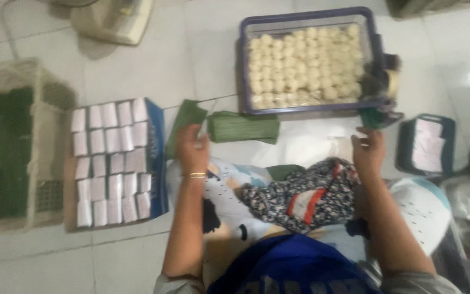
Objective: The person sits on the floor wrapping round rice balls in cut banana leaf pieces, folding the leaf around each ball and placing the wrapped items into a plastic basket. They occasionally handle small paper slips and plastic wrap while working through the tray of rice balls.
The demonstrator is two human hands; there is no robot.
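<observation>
Blue basket (375,49) of pale round cakes (303,62) at 12 o'clock, well beyond both hands. Folded green leaf strips (243,128) lie with long axis 9-to-3, just beside the left hand (192,148), toward 2 o'clock. Left hand closed on a leaf piece (187,117). Right hand (368,152) farther off; grip too blurred to tell.

At your twelve o'clock the basket (307,15) is blue, its balls (303,65) pale cream; at nine o'clock white packets (111,163) fill a blue-edged tray (158,158); the folded leaves (243,128) are green.
</observation>
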